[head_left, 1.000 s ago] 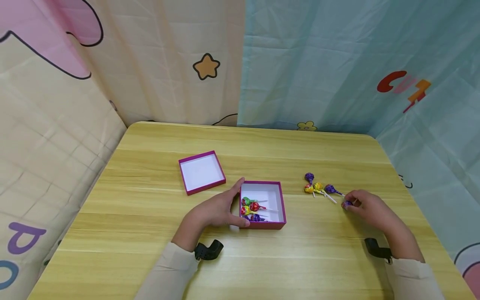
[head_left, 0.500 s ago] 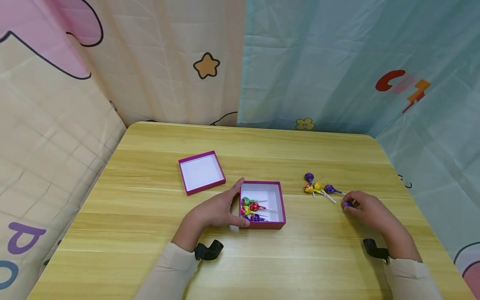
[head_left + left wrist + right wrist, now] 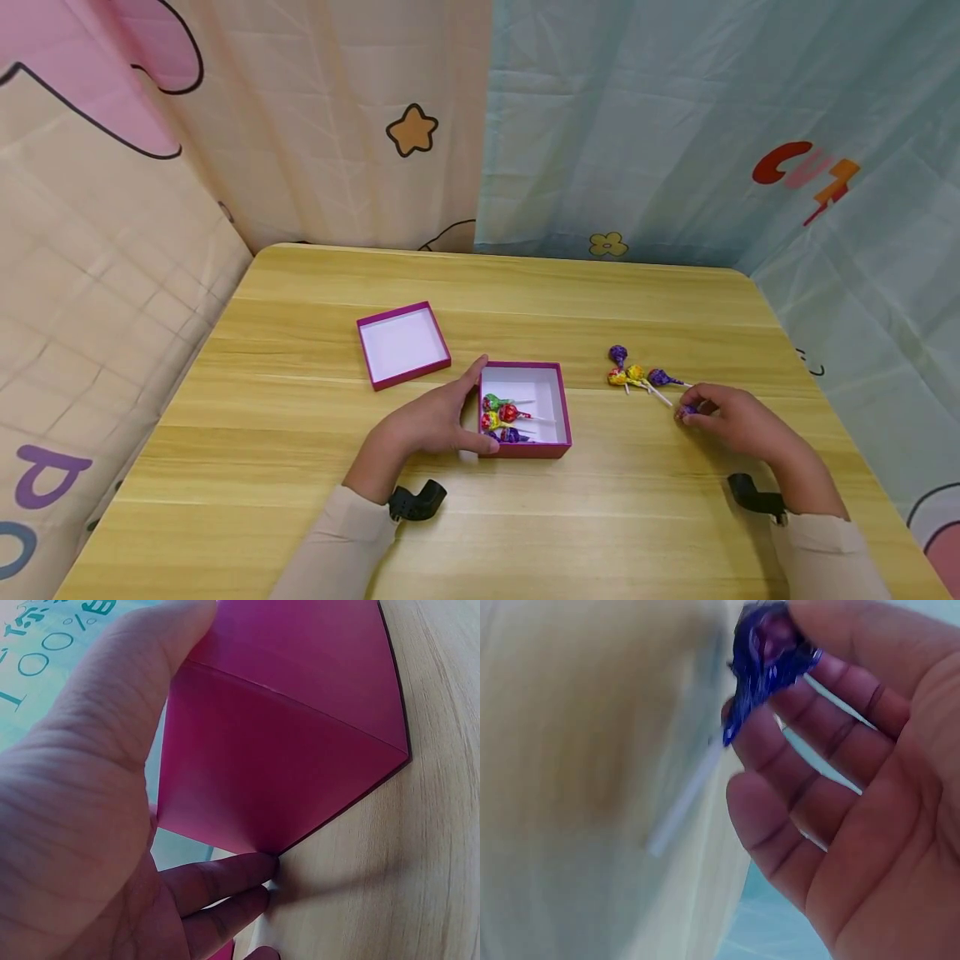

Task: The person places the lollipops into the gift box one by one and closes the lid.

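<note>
My left hand (image 3: 435, 415) holds the left side of an open magenta box (image 3: 566, 421) with a white inside, thumb at the near corner and fingers at the far one. Several wrapped lollipops, among them a red one (image 3: 512, 413) and a green one (image 3: 492, 402), lie in the box, sticks to the right. In the right wrist view, a purple-wrapped lollipop (image 3: 769, 656) with a white stick is pinched between thumb and fingers of my right hand (image 3: 870, 795). Just left of that hand lie more lollipops, two purple (image 3: 659, 377) and two yellowish (image 3: 636, 372).
The box's lid (image 3: 403, 343) lies white inside up, behind and left of the box. All of this is on a wooden table (image 3: 562, 517). Printed curtains (image 3: 615, 125) hang along its back and sides.
My right hand has shifted slightly left with the purple lollipop, nearer the loose ones. The left hand and the box stay where they were.
</note>
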`<state>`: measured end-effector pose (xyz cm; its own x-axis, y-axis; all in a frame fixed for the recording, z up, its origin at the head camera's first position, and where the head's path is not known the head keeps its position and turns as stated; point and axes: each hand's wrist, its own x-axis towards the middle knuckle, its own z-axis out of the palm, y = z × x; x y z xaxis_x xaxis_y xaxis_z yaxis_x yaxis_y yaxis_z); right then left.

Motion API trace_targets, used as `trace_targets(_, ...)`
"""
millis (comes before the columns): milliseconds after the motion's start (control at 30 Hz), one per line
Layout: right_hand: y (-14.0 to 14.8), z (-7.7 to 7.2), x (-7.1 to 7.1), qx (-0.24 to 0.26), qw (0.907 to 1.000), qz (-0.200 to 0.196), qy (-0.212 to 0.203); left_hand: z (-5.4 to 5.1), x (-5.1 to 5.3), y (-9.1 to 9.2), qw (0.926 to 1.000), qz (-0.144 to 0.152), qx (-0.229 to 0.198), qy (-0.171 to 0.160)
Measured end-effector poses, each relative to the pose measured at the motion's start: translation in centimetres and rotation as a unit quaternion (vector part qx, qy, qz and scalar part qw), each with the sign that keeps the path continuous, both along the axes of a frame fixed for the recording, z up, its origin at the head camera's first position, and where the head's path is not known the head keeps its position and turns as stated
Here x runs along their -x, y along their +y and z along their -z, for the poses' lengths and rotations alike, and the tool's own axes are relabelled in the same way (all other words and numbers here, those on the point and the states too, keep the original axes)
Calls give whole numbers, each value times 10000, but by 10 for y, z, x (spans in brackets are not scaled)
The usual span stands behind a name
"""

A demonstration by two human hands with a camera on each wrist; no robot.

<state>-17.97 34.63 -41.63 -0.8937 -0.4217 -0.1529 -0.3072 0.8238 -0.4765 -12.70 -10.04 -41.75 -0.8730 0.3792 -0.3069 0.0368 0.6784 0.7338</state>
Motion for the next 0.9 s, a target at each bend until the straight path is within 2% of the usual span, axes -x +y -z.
trace_targets(133, -5, -9, 2, 278, 9993, -139, -198, 0, 0, 0, 10000, -18, -2, -5)
trace_targets(333, -19, -24, 6, 403, 9983, -363, -220, 0, 0, 0, 10000, 5, -4, -36)
trace_targets(500, -38, -36, 9, 627, 9957, -627, -284, 1, 0, 0, 10000, 0, -2, -38)
trace_targets(900, -90, -52, 24, 909, 9880, -1158, -458, 0, -1, -1, 10000, 7, -50, -10)
